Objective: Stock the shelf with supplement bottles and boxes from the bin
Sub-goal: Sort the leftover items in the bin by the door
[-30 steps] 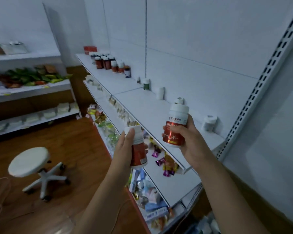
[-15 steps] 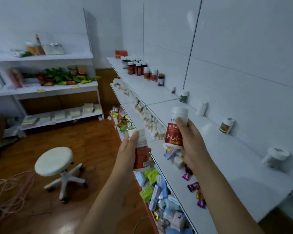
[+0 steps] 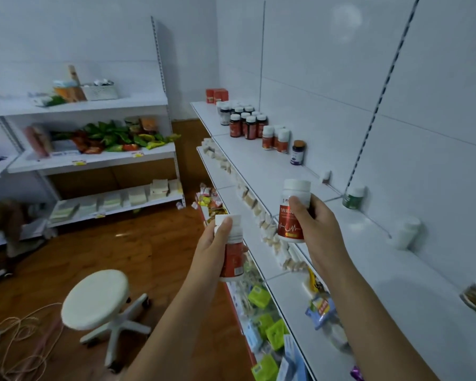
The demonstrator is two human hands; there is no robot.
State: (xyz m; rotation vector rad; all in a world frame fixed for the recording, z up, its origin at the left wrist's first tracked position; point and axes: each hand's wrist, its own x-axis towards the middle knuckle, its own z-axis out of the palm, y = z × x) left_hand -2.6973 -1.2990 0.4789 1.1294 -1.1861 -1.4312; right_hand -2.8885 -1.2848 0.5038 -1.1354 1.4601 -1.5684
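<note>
Running along the right wall, a white shelf point(image 3: 272, 166) carries a cluster of red-labelled bottles point(image 3: 248, 123) at its far end, with two red boxes point(image 3: 217, 95) behind them by the corner. Nearer along the back edge stand a dark jar point(image 3: 298, 152), a green jar point(image 3: 353, 198) and a white jar point(image 3: 407, 232), well apart from one another. On the wooden floor sits a white stool point(image 3: 95, 299). Both hands are raised in front of the shelf edge. The right hand point(image 3: 318, 229) wraps a red bottle point(image 3: 291, 213) upright, fingers curled across its label, white cap above the thumb. The left hand point(image 3: 213, 248) grips a second bottle point(image 3: 232, 250), lower and to the left, thumb pressed over its cap. Neither bottle touches the shelf.
</note>
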